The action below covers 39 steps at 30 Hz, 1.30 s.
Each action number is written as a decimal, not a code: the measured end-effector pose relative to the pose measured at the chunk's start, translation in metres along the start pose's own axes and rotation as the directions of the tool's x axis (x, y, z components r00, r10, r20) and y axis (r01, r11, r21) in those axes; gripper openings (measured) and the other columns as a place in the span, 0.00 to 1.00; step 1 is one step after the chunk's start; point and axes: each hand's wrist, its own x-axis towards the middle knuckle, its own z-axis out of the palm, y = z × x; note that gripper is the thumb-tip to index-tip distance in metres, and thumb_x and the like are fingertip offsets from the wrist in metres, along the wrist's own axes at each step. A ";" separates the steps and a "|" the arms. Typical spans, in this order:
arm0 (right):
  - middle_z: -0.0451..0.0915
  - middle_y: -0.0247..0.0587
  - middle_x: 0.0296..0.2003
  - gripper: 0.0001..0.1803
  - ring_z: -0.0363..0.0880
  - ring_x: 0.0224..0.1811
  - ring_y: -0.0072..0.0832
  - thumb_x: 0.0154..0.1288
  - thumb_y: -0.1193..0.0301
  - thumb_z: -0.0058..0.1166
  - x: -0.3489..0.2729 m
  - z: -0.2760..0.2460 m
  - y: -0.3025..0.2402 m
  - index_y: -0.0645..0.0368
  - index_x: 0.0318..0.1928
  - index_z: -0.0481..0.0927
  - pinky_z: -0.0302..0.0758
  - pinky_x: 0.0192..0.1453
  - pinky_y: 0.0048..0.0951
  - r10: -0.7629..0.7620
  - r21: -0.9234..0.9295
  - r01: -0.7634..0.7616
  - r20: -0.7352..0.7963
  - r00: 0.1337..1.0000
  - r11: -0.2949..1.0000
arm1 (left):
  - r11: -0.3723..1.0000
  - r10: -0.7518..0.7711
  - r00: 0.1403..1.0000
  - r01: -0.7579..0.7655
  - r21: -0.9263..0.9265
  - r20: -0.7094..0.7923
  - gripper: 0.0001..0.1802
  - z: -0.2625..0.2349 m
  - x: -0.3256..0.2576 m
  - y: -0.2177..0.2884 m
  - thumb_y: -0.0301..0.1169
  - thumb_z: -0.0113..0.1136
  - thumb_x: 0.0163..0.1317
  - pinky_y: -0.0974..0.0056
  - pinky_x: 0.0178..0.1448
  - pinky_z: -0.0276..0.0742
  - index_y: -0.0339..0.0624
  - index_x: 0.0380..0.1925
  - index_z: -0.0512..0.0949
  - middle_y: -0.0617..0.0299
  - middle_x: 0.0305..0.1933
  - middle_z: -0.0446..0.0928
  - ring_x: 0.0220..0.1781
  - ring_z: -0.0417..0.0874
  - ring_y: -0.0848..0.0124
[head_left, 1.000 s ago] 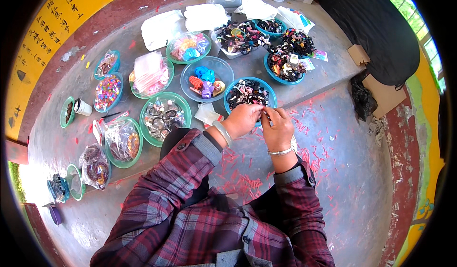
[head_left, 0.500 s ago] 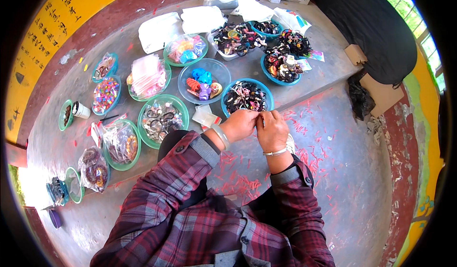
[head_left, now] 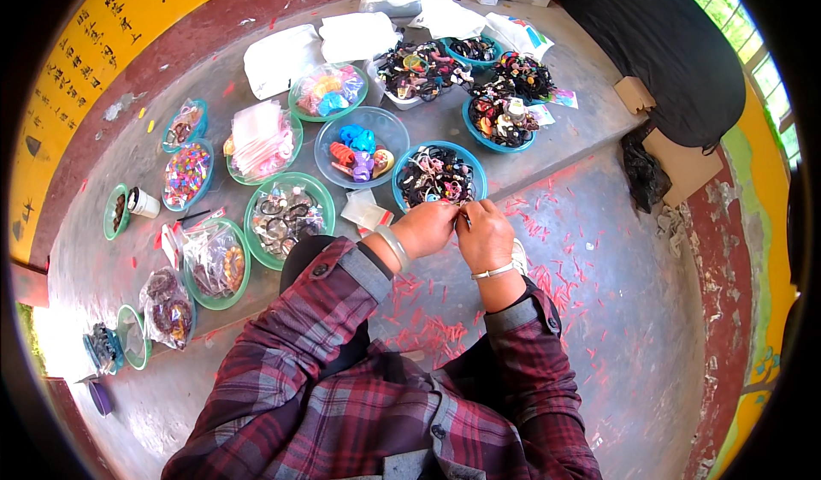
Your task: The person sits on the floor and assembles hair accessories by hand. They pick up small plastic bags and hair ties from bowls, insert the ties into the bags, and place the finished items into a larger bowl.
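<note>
My left hand (head_left: 427, 228) and my right hand (head_left: 487, 240) meet fingertip to fingertip, both closed in a pinch. A small dark bit shows between them, too little to name. Just beyond my fingers stands a blue bowl (head_left: 481, 174), filled with black hair ties (head_left: 434, 172) that carry small coloured charms. To the left of my left hand lie small clear packets (head_left: 366, 212). A clear bowl (head_left: 327, 159) behind them holds blue, red and purple scrunched pieces. A green bowl (head_left: 329, 223) with bagged dark bands sits beside my left knee.
More bowls of hair accessories, including a blue bowl (head_left: 529, 138) and a white tub (head_left: 376, 82), crowd the raised grey platform (head_left: 581, 95). Red paper scraps (head_left: 428, 334) litter the floor below its edge. A black bag (head_left: 646, 172) and cardboard (head_left: 684, 168) lie at the right.
Both hands stay pinched together, with a slight shift of the fingers; a small dark bit now shows between them. The bowls appear slightly further left as the view shifts.
</note>
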 end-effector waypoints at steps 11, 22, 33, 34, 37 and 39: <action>0.71 0.44 0.22 0.05 0.72 0.27 0.43 0.47 0.73 0.52 0.001 -0.001 0.001 0.58 0.21 0.70 0.69 0.29 0.40 -0.002 0.016 0.002 -0.021 1.000 1.000 | 1.000 0.014 1.000 -0.014 -0.020 -0.028 0.08 0.002 0.001 -0.002 0.30 0.45 0.57 0.54 0.34 0.71 0.39 0.31 0.73 0.46 0.29 0.75 0.32 0.75 0.49; 0.73 0.44 0.24 0.03 0.73 0.28 0.43 0.47 0.73 0.51 0.000 0.000 -0.001 0.59 0.23 0.73 0.70 0.31 0.39 0.020 -0.023 -0.020 0.022 1.000 1.000 | 1.000 0.005 1.000 -0.005 0.006 0.007 0.08 0.006 -0.001 -0.004 0.30 0.45 0.57 0.53 0.34 0.71 0.38 0.30 0.73 0.46 0.27 0.74 0.31 0.75 0.49; 0.73 0.43 0.23 0.03 0.73 0.27 0.42 0.48 0.73 0.53 0.004 -0.004 -0.001 0.58 0.24 0.73 0.70 0.29 0.39 0.036 0.069 -0.031 -0.071 0.997 0.997 | 0.994 0.012 0.991 -0.026 -0.105 -0.130 0.08 -0.008 0.002 0.013 0.29 0.49 0.55 0.56 0.33 0.71 0.39 0.31 0.75 0.47 0.27 0.74 0.30 0.76 0.51; 0.73 0.43 0.24 0.03 0.73 0.27 0.42 0.47 0.73 0.53 0.004 -0.004 0.000 0.58 0.24 0.73 0.70 0.29 0.39 0.046 0.087 -0.041 -0.059 0.997 0.995 | 0.995 0.020 0.993 -0.031 -0.092 -0.118 0.08 -0.009 0.002 0.012 0.29 0.49 0.55 0.56 0.33 0.71 0.39 0.31 0.75 0.47 0.27 0.74 0.30 0.76 0.51; 0.74 0.44 0.24 0.03 0.74 0.27 0.42 0.47 0.74 0.53 0.003 -0.001 0.004 0.58 0.24 0.75 0.71 0.29 0.38 0.087 0.167 -0.082 -0.020 0.996 0.982 | 0.998 0.024 0.995 -0.030 -0.063 -0.093 0.07 -0.007 0.001 0.007 0.29 0.48 0.55 0.56 0.33 0.71 0.39 0.30 0.75 0.48 0.27 0.74 0.30 0.76 0.51; 0.75 0.44 0.24 0.03 0.75 0.27 0.42 0.47 0.74 0.53 0.004 -0.001 0.009 0.59 0.25 0.76 0.71 0.29 0.37 0.129 0.255 -0.128 0.012 0.992 0.959 | 0.998 0.006 0.996 -0.011 -0.057 -0.087 0.07 -0.006 0.001 0.005 0.29 0.49 0.56 0.58 0.33 0.71 0.40 0.31 0.75 0.47 0.27 0.74 0.30 0.76 0.51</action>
